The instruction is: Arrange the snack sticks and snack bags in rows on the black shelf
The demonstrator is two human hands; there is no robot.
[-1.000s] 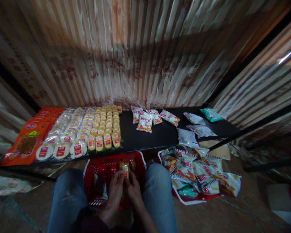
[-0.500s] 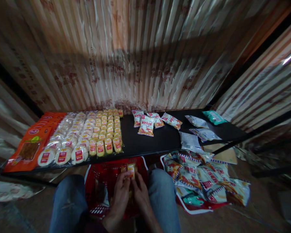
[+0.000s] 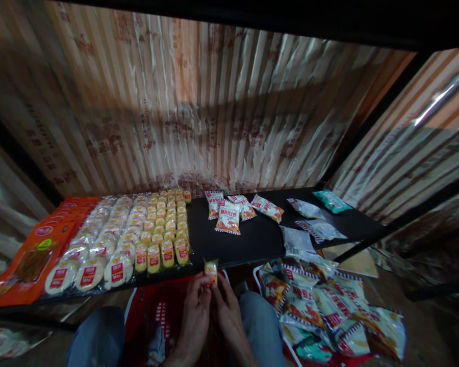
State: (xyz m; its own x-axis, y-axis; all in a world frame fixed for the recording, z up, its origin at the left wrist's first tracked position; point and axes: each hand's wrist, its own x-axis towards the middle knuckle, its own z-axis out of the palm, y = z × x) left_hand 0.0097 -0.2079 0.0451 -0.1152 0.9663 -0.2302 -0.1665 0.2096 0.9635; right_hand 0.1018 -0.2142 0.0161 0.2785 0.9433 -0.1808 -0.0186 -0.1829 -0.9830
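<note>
Between my fingertips is a small yellow wrapped snack cake [image 3: 210, 270] with a red label, held upright near the shelf's front edge. My left hand [image 3: 196, 311] pinches it from the left, and my right hand [image 3: 228, 312] grips its right side. Both hands are above a red basket [image 3: 139, 300], whose contents are mostly hidden in shadow. Just beyond, to the left on the black shelf [image 3: 248, 244], stand rows of the same yellow snack cakes [image 3: 167, 253]. Beside them lie rows of round white wrapped cakes [image 3: 87, 274].
Flat orange packets [image 3: 34, 255] overlap at the shelf's left end. Several white snack bags [image 3: 228, 216] lie mid-shelf, and a teal packet [image 3: 332, 201] is farther right. A second basket [image 3: 257, 278], heaped with bags, stands by my right knee. A dark bar [image 3: 252, 20] crosses overhead.
Both hands have risen out over the basket with the snack cake, bringing it close to the shelf edge. The view has tilted up slightly, showing the upper bar.
</note>
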